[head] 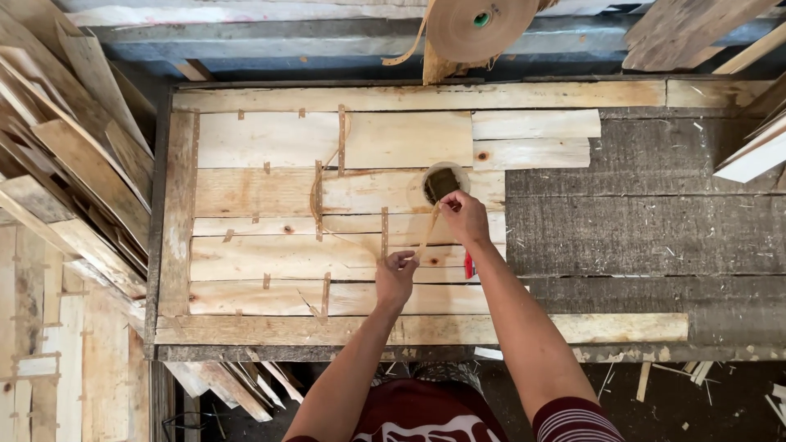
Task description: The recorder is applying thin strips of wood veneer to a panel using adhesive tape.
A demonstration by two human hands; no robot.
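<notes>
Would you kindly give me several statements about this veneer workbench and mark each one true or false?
1. The right hand is by a small round container resting on the veneer sheets. True.
2. The left hand holds a hammer. False: its fingers pinch the lower end of a thin brown tape strip.
3. A roll of brown tape hangs above the far edge of the bench. True.
4. The veneer sheets cover the whole bench top. False: the right part is bare dark board.
5. Loose wood pieces are piled at the left. True.
</notes>
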